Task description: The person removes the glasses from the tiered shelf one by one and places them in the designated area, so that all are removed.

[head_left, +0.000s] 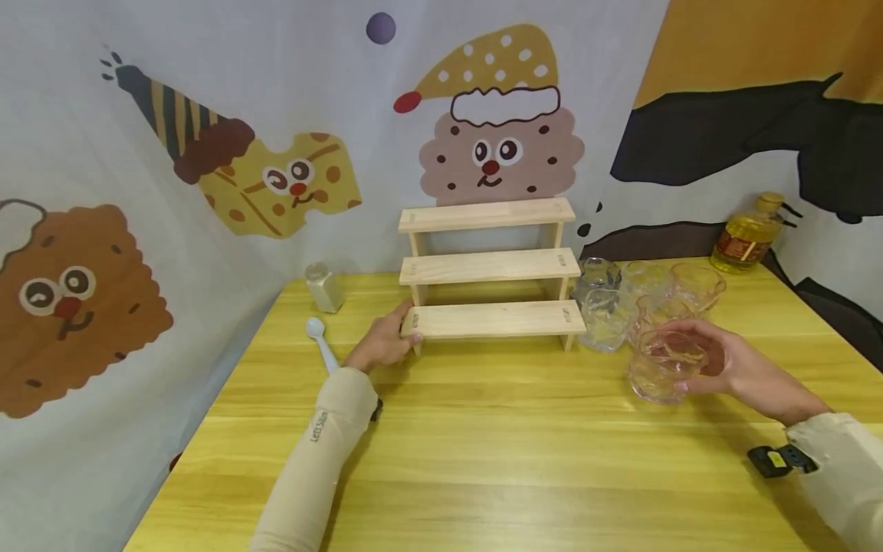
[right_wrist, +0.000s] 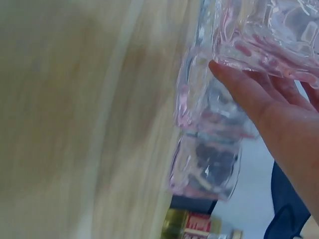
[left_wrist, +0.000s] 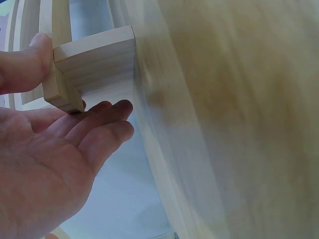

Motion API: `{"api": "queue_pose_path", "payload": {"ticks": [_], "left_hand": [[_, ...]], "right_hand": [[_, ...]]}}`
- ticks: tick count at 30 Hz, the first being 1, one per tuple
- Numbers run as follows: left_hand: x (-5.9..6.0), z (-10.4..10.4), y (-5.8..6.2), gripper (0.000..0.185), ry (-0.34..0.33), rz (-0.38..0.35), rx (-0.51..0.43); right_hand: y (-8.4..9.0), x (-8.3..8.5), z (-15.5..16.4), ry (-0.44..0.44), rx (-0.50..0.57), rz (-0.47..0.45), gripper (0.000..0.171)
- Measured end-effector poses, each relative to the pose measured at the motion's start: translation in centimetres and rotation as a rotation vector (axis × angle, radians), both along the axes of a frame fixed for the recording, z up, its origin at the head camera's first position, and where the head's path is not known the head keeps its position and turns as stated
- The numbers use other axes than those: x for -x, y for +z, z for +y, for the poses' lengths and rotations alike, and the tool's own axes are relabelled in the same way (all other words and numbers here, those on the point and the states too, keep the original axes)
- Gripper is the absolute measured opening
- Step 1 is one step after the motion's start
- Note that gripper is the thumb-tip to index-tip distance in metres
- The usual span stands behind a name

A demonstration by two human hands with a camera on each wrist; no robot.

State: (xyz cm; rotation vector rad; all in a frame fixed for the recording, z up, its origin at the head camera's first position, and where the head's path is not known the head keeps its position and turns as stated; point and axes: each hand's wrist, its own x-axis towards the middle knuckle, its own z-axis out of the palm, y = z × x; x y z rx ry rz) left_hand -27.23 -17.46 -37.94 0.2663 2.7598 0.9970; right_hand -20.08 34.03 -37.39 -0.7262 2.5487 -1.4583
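A yellow wooden table (head_left: 483,460) stands in a corner hung with cartoon biscuit cloth. At its back we see a three-step wooden rack (head_left: 491,264), all three steps bare.

Our left hand (head_left: 381,345) steadies the rack at the left end of its lowest step: in the left wrist view the thumb (left_wrist: 22,67) presses the end of the board and the fingers (left_wrist: 97,117) lie nearly straight under it, touching rather than clutching. Our right hand (head_left: 717,360) wraps around a clear pinkish glass (head_left: 664,368), fingers curled on its side, and the glass is lifted a little off the table and tilted, to the right of the rack and well short of it. Just behind it a cluster of more glasses (head_left: 635,299) sits beside the rack's right end.

We judge the work barely begun: nothing is on the rack yet, one glass is in hand, and the rest wait on the table.

Further off, a small shaker jar (head_left: 324,287) and a white spoon (head_left: 321,342) lie left of the rack, and a bottle of oil (head_left: 750,234) stands at the far right corner. A black wrist strap (head_left: 779,460) shows at our right cuff.
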Motion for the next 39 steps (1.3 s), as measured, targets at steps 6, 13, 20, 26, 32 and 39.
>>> {"api": "queue_pose_path", "payload": {"ticks": [6,13,20,26,32,39], "left_hand": [[0.0,0.0,-0.2,0.073,-0.005,-0.013,-0.008],[-0.1,0.0,-0.1,0.073,0.0,-0.006,-0.005],[0.1,0.0,0.0,0.072,-0.001,0.004,0.0],[0.0,0.0,0.0,0.072,-0.001,-0.001,0.003],[0.0,-0.1,0.1,0.073,0.012,-0.011,-0.002],[0.1,-0.2,0.0,0.071,0.008,0.001,0.004]], "right_hand": [[-0.4,-0.2,2.1,-0.032,0.008,-0.003,0.073],[-0.5,-0.1,5.2,-0.087,-0.039,-0.03,0.074],[-0.6,0.9,8.5,-0.201,-0.17,-0.006,0.071],[-2.0,2.5,10.8,-0.225,-0.204,0.04,0.072],[-2.9,4.0,10.5,-0.268,-0.136,0.08,0.067],[-2.7,4.3,8.5,-0.368,-0.137,0.029,0.062]]}}
